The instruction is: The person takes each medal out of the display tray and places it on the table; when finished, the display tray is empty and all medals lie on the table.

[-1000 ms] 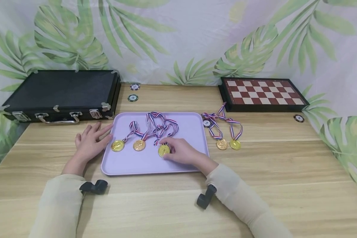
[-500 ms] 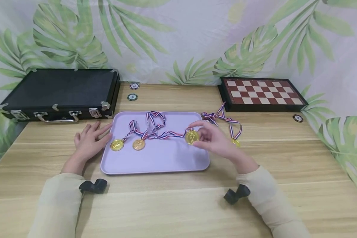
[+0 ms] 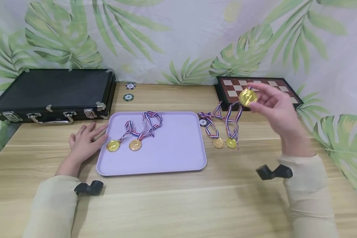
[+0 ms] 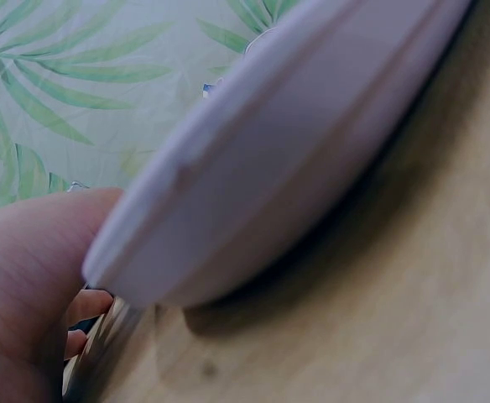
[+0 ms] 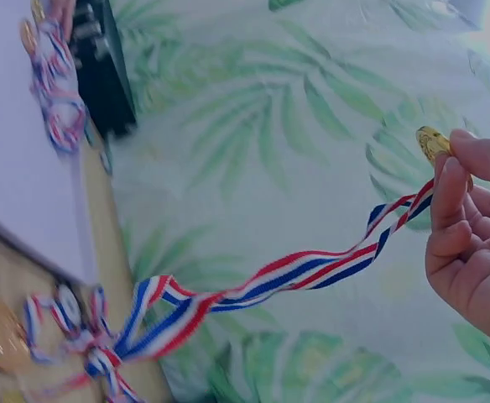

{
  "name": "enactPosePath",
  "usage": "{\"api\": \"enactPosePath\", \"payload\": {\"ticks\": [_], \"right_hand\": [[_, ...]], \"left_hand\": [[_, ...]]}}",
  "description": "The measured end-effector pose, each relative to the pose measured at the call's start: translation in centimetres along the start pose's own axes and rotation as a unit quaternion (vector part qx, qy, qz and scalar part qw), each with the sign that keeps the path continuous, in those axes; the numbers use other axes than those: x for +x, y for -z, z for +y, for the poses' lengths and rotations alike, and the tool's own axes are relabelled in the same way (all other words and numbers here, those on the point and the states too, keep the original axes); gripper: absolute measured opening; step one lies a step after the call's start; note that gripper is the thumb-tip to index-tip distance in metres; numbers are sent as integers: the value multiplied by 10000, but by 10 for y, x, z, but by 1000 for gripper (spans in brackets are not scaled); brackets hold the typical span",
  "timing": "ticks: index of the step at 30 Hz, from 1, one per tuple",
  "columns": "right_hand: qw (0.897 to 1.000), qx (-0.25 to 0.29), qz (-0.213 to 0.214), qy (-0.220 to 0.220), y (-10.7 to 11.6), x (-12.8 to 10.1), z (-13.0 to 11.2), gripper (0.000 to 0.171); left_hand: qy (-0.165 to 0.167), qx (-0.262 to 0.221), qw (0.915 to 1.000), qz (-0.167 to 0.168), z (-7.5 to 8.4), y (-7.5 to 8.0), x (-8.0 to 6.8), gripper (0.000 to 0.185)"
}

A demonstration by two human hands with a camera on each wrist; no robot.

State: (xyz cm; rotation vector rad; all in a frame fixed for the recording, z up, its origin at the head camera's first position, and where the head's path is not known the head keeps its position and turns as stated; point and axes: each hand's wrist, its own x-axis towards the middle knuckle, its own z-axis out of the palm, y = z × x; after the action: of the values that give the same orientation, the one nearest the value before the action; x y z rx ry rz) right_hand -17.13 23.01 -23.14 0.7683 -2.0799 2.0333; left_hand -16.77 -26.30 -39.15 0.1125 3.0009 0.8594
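Note:
My right hand (image 3: pixel 278 107) pinches a gold medal (image 3: pixel 248 97) between thumb and fingers, raised in front of the chessboard. Its red, white and blue ribbon (image 5: pixel 312 269) trails down toward the ribbons of two medals on the table, a bronze-toned medal (image 3: pixel 218 143) and a gold-coloured medal (image 3: pixel 231 142). On the lilac tray (image 3: pixel 172 158) lie a yellow-gold medal (image 3: pixel 113 145) and a copper-toned medal (image 3: pixel 135 145), their ribbons bunched above them. With fingers spread, my left hand (image 3: pixel 86 143) rests on the table against the tray's left edge; in the left wrist view the tray's side (image 4: pixel 253 185) partly hides it.
A black case (image 3: pixel 53 92) with metal latches stands at the back left. Two poker chips (image 3: pixel 128 97) lie beside it, and another chip (image 3: pixel 203 122) is near the right-hand ribbons. At the back right sits a red-and-white chessboard (image 3: pixel 235 87). A leaf-printed cloth (image 3: pixel 178 39) hangs behind.
My right hand has lifted the gold medal off the tray and carried it right and up, drawing its ribbon out of the bunch. The left hand stays at the tray's edge.

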Motion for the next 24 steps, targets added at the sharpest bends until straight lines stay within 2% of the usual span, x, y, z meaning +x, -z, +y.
{"api": "enactPosePath", "payload": {"ticks": [3,7,10,12,14,17,24], "right_hand": [[9982,-119,433,-409,21,12,1,45],[9900,-204,882,-1085,39,30,12,46],[9862,-197,1019,-1291,47,39,25,46],[9833,-532,1045,-1394,50,40,36,47],[9777,-991,992,-1561,52,34,49,48],[9643,-1622,812,-1931,55,18,71,49],[9459,-2079,44,-2490,65,-26,116,50]], "left_hand": [[9,-1,10000,-9,0,0,1,54],[26,-5,10000,-22,0,0,1,55],[29,-14,10000,-22,0,0,0,55],[33,-33,10000,-23,0,-1,0,55],[32,-51,10000,-19,0,-1,0,55],[28,-66,10000,-19,1,-1,0,54],[71,-40,10000,-23,1,0,1,54]]}}
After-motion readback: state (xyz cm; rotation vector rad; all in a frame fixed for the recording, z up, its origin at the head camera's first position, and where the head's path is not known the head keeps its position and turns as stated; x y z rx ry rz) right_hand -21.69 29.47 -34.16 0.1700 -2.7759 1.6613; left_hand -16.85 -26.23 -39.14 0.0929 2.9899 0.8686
